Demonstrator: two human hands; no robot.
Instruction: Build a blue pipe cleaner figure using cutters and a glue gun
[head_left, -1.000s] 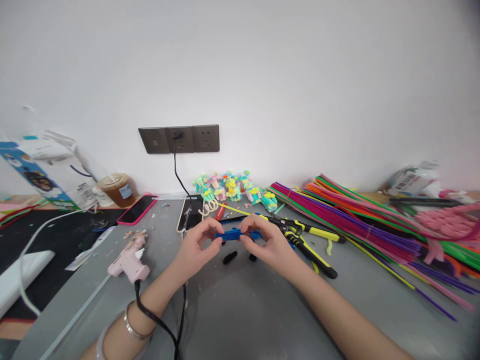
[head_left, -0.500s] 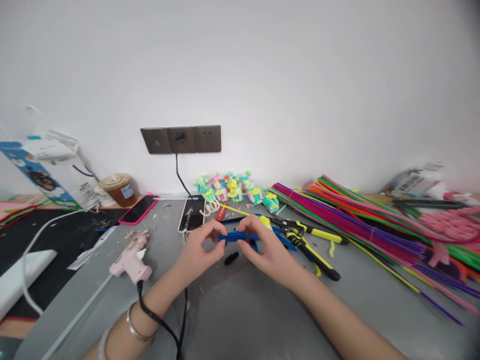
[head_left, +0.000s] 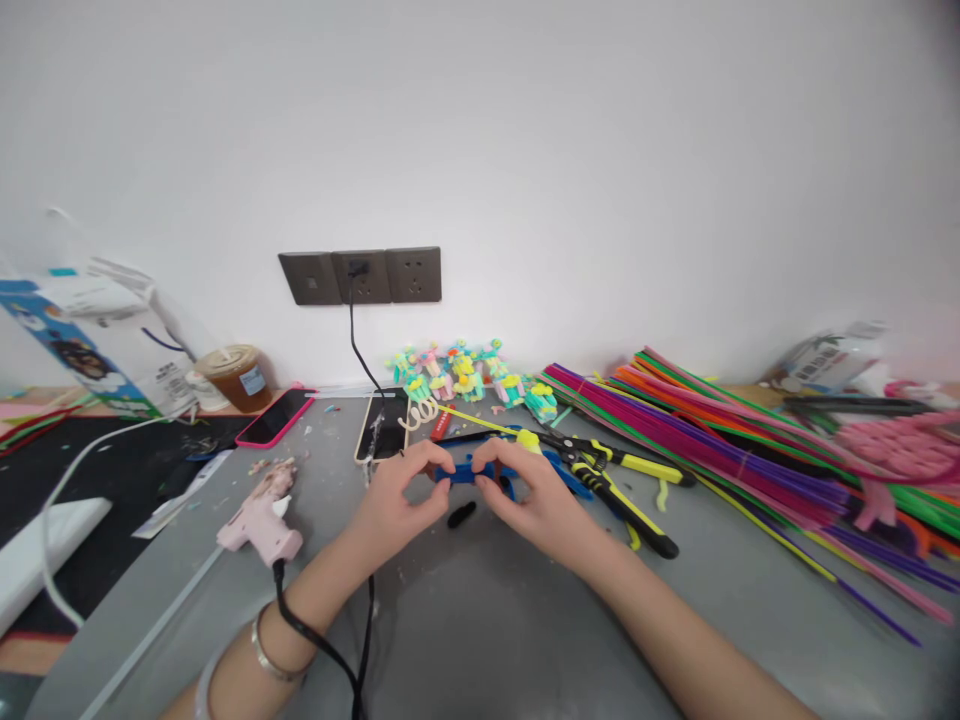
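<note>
A small, long, blue fuzzy piece (head_left: pixel 463 474) is in the middle of the frame, just below center. The person's left hand (head_left: pixel 397 500) pinches its left end with thumb and finger, and the right hand (head_left: pixel 529 490) pinches its right end. The two hands are near each other, with the blue piece showing between them. Just under it, a short black fuzzy bit (head_left: pixel 462 515) lies on the smooth gray table (head_left: pixel 465 620).

To the right of the right hand is a pair of black and yellow metal pliers (head_left: pixel 626 500). Behind the hands, a bunch of little green, yellow and pink fuzzy figures (head_left: pixel 465 378) sits by the white wall (head_left: pixel 600 150). A big pile of long, bright, fuzzy sticks (head_left: pixel 720 460) fills the right side of the frame. At lower left lies a pale pink plastic glue gun (head_left: pixel 259 525). Farther up and left stands a clear plastic cup with a brown drink (head_left: pixel 251 388).
</note>
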